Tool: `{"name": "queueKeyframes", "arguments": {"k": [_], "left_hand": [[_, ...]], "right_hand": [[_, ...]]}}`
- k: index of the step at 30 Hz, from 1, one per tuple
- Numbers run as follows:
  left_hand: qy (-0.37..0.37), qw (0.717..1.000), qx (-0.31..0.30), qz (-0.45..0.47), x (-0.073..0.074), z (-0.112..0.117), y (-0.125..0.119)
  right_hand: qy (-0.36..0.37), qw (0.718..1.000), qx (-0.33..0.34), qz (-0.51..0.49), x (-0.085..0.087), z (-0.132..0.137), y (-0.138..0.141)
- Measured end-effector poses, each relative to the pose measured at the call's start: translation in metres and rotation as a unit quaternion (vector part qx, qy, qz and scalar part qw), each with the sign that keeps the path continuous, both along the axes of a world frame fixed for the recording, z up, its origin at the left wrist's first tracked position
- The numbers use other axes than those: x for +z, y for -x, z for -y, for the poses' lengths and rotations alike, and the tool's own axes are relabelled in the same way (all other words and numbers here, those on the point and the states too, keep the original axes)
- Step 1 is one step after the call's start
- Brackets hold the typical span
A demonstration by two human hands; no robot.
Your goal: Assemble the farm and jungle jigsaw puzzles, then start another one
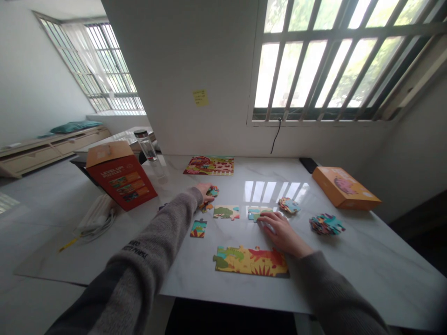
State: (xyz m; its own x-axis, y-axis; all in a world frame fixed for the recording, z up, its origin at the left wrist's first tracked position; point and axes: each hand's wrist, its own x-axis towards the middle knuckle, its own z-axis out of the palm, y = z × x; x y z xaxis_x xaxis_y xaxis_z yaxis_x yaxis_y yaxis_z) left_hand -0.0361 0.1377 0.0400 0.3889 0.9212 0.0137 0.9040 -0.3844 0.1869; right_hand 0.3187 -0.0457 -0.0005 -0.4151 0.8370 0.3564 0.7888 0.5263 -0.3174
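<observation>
My left hand [203, 192] reaches far across the table, its fingers closed at the edge of a small stack of puzzle pieces [213, 190]. An orange puzzle piece [207, 207] lies just below that hand. My right hand [281, 230] rests low over the table with bent fingers, the fingertips on the right end of a pale puzzle piece [255, 212]. To its left lie joined pieces with a green dinosaur [225, 212]. A single teal piece [198, 229] sits further left. Nearest me is a joined yellow puzzle strip [249, 261] with a red animal.
Two piles of pieces, one small [289, 205] and one larger [326, 224], lie right of my right hand. An orange box [344, 188], a dark phone [308, 164], a farm picture [209, 166], a red puzzle box [124, 179] and a glass bottle [146, 146] stand around.
</observation>
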Motion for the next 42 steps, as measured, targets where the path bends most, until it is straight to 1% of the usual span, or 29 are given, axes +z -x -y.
{"name": "queueKeyframes", "arguments": {"k": [7,13,19,22,26,29,33,35,37,39,42], "left_hand": [[-0.018,1.0,-0.021,0.006,0.001,-0.01,-0.008],[-0.047,0.997,-0.036,0.041,0.0,0.0,-0.016],[-0.039,0.996,-0.064,0.056,-0.005,0.009,-0.026],[-0.043,0.995,-0.069,0.064,-0.005,0.009,-0.025],[-0.06,0.992,-0.07,0.082,-0.001,0.012,-0.022],[-0.102,0.979,-0.106,0.14,-0.001,0.026,-0.025],[-0.161,0.948,-0.171,0.216,-0.009,0.063,-0.039],[-0.173,0.939,-0.181,0.235,-0.014,0.084,-0.047],[-0.178,0.937,-0.175,0.245,-0.019,0.101,-0.055],[-0.18,0.937,-0.172,0.246,-0.021,0.112,-0.062],[-0.196,0.93,-0.181,0.252,-0.018,0.122,-0.07]], "right_hand": [[0.001,1.0,0.001,-0.001,0.001,0.0,0.0],[0.005,1.0,0.002,-0.002,-0.001,0.0,-0.001],[0.003,1.0,-0.002,-0.008,0.001,0.001,0.0],[0.008,1.0,-0.004,-0.003,0.001,0.001,0.001],[0.013,1.0,-0.001,-0.005,0.001,0.0,-0.001],[0.021,1.0,0.006,-0.015,0.002,-0.001,-0.002],[0.046,0.998,-0.003,-0.032,0.005,0.0,-0.002],[0.059,0.997,-0.016,-0.036,0.007,0.0,-0.002],[0.067,0.997,-0.021,-0.04,0.009,-0.002,-0.004],[0.075,0.996,-0.02,-0.047,0.014,-0.005,-0.006],[0.095,0.992,-0.01,-0.086,0.027,-0.01,-0.003]]}}
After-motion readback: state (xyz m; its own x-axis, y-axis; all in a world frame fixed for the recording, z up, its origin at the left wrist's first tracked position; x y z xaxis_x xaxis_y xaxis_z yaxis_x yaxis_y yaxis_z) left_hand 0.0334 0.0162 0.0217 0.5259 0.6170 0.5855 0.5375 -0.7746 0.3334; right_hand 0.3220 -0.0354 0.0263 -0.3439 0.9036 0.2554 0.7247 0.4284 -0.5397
